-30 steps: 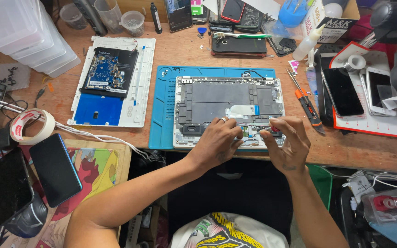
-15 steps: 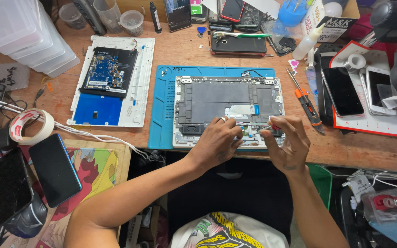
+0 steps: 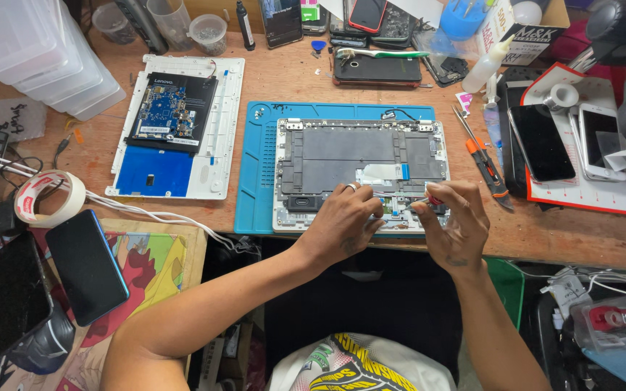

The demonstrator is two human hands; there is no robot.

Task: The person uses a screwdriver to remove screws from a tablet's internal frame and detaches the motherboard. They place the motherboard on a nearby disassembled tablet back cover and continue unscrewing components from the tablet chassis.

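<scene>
Both hands at opened laptop's near edge, right fingers pinching small tool

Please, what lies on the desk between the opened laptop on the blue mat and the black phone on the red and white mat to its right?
In the head view, an orange and black utility knife lies between the laptop and the black phone, on bare wooden desk.

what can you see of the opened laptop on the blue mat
The opened laptop lies flat on the blue mat, bottom cover off. Its white frame surrounds dark inner panels, with a pale flat ribbon cable near the middle. The left hand rests on its near edge; the right hand holds a small red-handled tool to it.
</scene>
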